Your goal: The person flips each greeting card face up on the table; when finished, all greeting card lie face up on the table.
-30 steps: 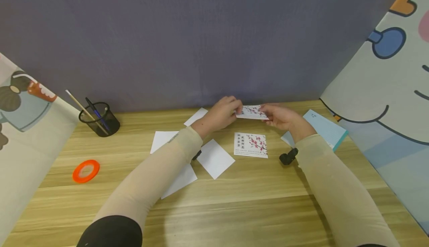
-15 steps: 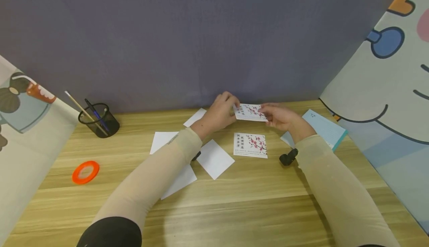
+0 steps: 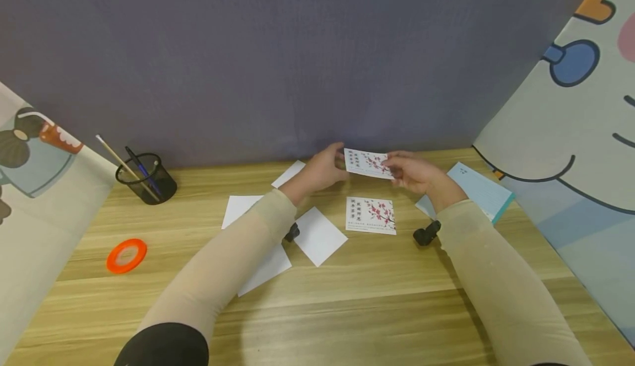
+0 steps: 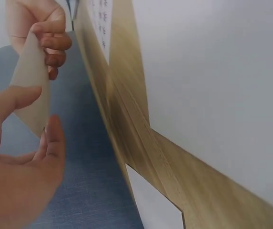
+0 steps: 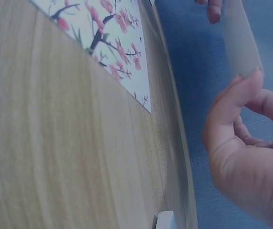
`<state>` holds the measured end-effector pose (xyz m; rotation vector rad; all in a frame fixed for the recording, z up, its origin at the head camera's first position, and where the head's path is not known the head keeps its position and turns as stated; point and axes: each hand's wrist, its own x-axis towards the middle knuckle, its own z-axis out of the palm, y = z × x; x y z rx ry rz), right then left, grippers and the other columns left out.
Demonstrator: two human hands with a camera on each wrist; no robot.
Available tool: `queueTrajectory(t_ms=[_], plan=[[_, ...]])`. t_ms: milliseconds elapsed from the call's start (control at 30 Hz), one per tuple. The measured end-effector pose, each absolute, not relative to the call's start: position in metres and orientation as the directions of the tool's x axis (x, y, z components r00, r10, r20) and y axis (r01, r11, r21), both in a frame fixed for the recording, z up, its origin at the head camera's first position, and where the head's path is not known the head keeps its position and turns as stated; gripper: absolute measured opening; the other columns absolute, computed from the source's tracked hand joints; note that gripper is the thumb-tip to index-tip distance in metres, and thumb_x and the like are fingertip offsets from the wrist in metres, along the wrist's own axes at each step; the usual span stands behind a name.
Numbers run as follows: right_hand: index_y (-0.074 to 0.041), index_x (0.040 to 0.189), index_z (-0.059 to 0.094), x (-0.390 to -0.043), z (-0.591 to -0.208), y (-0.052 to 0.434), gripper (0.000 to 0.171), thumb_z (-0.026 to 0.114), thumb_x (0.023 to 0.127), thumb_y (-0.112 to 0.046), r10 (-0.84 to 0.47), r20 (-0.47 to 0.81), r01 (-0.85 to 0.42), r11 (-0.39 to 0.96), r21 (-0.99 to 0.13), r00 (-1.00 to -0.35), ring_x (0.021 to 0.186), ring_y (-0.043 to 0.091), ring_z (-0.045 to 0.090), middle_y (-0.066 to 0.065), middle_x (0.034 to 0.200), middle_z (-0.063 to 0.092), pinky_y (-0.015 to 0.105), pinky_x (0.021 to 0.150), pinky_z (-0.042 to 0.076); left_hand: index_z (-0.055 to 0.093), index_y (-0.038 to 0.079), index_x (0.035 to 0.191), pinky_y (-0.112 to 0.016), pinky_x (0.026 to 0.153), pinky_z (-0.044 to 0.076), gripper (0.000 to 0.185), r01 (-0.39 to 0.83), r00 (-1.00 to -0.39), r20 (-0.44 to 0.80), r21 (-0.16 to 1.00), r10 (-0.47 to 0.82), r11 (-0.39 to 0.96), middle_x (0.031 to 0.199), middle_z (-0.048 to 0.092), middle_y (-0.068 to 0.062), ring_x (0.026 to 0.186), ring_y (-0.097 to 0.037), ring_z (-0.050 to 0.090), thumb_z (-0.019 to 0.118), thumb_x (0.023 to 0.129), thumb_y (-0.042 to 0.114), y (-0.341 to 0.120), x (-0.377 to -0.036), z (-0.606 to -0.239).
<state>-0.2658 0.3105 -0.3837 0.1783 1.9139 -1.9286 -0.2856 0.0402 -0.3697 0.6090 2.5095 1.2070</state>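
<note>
A white card printed with pink blossom and dark characters (image 3: 366, 162) is held up near the back of the table. My right hand (image 3: 416, 173) pinches its right end between thumb and fingers. My left hand (image 3: 322, 168) is at the left edge, thumb and fingers spread apart around the corner; in the left wrist view the thumb of this left hand (image 4: 24, 157) overlaps the card's plain back (image 4: 31, 76). A matching blossom card (image 3: 371, 215) lies flat on the table just in front of the hands.
Several white paper pieces (image 3: 319, 236) lie around and under the left forearm. A light blue pad (image 3: 478, 187) is at right. On the left are a black mesh pen holder (image 3: 161, 184) and an orange tape roll (image 3: 113, 257). A dark grey partition (image 3: 297, 68) stands behind the table.
The held card has tilted up so more of its printed face shows, and its left end has risen. My left fingers have moved off its face to the edge. The right grip stays.
</note>
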Motion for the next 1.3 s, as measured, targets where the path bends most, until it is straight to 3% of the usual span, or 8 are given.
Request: queueTrajectory(t_ms=[267, 500, 633, 800, 867, 933, 1100, 1300], plan=[[-0.013, 0.122, 0.046, -0.264, -0.383, 0.307, 0.016, 0.056, 0.111, -0.015, -0.174, -0.364, 0.357, 0.071, -0.931, -0.915, 0.079, 0.005, 0.053, -0.003, 0.107, 0.054, 0.017, 0.068, 0.056, 0.018, 0.001, 0.17, -0.043, 0.122, 0.048, 0.097, 0.143, -0.847, -0.147, 0.863, 0.511, 0.485, 0.158, 0.054, -0.018, 0.138, -0.032, 0.061, 0.076, 0.096, 0.022, 0.039, -0.283, -0.368], [-0.003, 0.155, 0.033, -0.264, -0.383, 0.3, 0.054, 0.059, 0.11, -0.02, -0.114, -0.346, 0.317, 0.212, -0.924, -0.931, 0.081, 0.007, 0.057, 0.001, 0.112, 0.053, 0.02, 0.075, 0.059, 0.025, -0.001, 0.167, -0.043, 0.115, 0.054, 0.078, 0.053, -0.864, -0.182, 0.893, 0.468, 0.446, 0.156, 0.055, -0.022, 0.121, -0.033, 0.074, 0.066, 0.104, 0.017, 0.042, -0.283, -0.373], [-0.002, 0.162, 0.03, -0.263, -0.382, 0.297, 0.063, 0.06, 0.11, -0.022, -0.09, -0.335, 0.3, 0.277, -0.913, -0.938, 0.081, 0.008, 0.057, 0.004, 0.116, 0.053, 0.022, 0.076, 0.061, 0.034, -0.004, 0.163, -0.036, 0.105, 0.059, 0.071, 0.088, -0.883, -0.168, 0.859, 0.439, 0.505, 0.138, 0.066, -0.018, 0.109, -0.026, 0.075, 0.067, 0.102, 0.014, 0.044, -0.283, -0.375], [0.003, 0.162, 0.029, -0.263, -0.381, 0.291, 0.064, 0.058, 0.11, -0.021, -0.083, -0.311, 0.262, 0.366, -0.893, -0.947, 0.08, 0.01, 0.057, 0.01, 0.121, 0.052, 0.023, 0.075, 0.062, 0.06, -0.001, 0.108, -0.026, 0.067, 0.048, 0.022, 0.15, -0.902, -0.153, 0.767, 0.405, 0.624, 0.091, 0.062, -0.006, 0.075, -0.015, 0.058, 0.069, 0.099, 0.017, 0.046, -0.284, -0.377], [0.004, 0.162, 0.029, -0.264, -0.38, 0.289, 0.064, 0.058, 0.11, -0.02, -0.078, -0.312, 0.256, 0.405, -0.878, -0.947, 0.081, 0.011, 0.057, 0.012, 0.123, 0.053, 0.023, 0.076, 0.063, 0.051, 0.006, 0.088, -0.028, 0.06, 0.039, 0.026, 0.164, -0.905, -0.155, 0.732, 0.395, 0.661, 0.08, 0.056, -0.005, 0.068, -0.016, 0.049, 0.07, 0.099, 0.019, 0.047, -0.284, -0.378], [0.005, 0.162, 0.029, -0.264, -0.38, 0.288, 0.064, 0.058, 0.11, -0.019, -0.069, -0.318, 0.257, 0.44, -0.86, -0.945, 0.082, 0.012, 0.057, 0.014, 0.123, 0.053, 0.025, 0.076, 0.064, 0.05, 0.011, 0.082, -0.029, 0.058, 0.038, 0.028, 0.175, -0.91, -0.153, 0.7, 0.385, 0.692, 0.077, 0.054, -0.003, 0.066, -0.016, 0.044, 0.071, 0.097, 0.021, 0.047, -0.286, -0.38], [0.007, 0.161, 0.03, -0.266, -0.382, 0.283, 0.065, 0.06, 0.11, -0.018, -0.057, -0.33, 0.258, 0.503, -0.825, -0.942, 0.082, 0.014, 0.058, 0.017, 0.123, 0.055, 0.025, 0.074, 0.064, 0.055, 0.011, 0.084, -0.031, 0.062, 0.042, 0.025, 0.212, -0.914, -0.133, 0.648, 0.383, 0.732, 0.077, 0.051, -0.001, 0.069, -0.016, 0.046, 0.072, 0.095, 0.025, 0.05, -0.294, -0.391], [0.005, 0.161, 0.032, -0.268, -0.386, 0.28, 0.064, 0.061, 0.109, -0.02, -0.039, -0.351, 0.279, 0.527, -0.803, -0.936, 0.082, 0.014, 0.06, 0.019, 0.125, 0.056, 0.024, 0.073, 0.064, 0.069, 0.002, 0.106, -0.031, 0.072, 0.05, 0.024, 0.221, -0.921, -0.135, 0.593, 0.365, 0.775, 0.094, 0.066, -0.007, 0.079, -0.019, 0.055, 0.074, 0.097, 0.023, 0.05, -0.285, -0.384]])
